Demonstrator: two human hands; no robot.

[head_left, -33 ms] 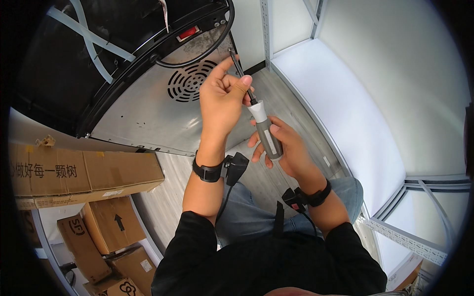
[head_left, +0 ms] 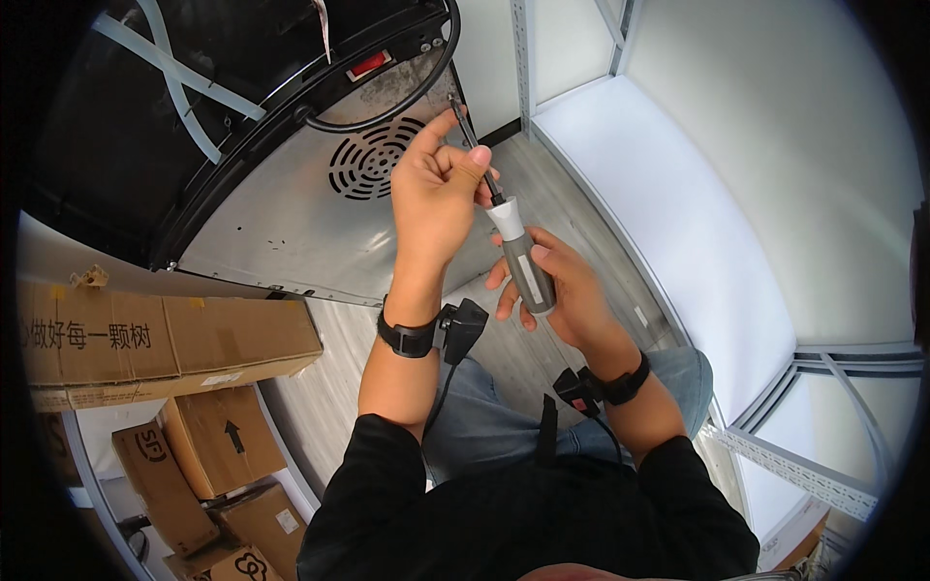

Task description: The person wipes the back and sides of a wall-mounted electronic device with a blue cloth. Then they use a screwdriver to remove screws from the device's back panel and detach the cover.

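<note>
A screwdriver (head_left: 530,279) with a grey handle and white collar slants up and left toward the right edge of a metal panel (head_left: 281,218). My left hand (head_left: 433,198) is closed around its dark shaft, thumb against the fingers, index finger stretched toward the tip. Around the handle, the thumb and fingers of my right hand (head_left: 572,290) keep a light grip, some fingertips standing off it. The tip is up at the panel's edge, by a small screw or fitting; whether it is seated there I cannot tell. Both wrists carry black straps with small devices.
The panel, with round vent slots (head_left: 373,165), belongs to a large black appliance (head_left: 77,126). A black cable (head_left: 387,124) loops over it near a red switch (head_left: 369,65). Cardboard boxes (head_left: 223,339) stand at left. White shelving (head_left: 668,194) with metal posts lines the right.
</note>
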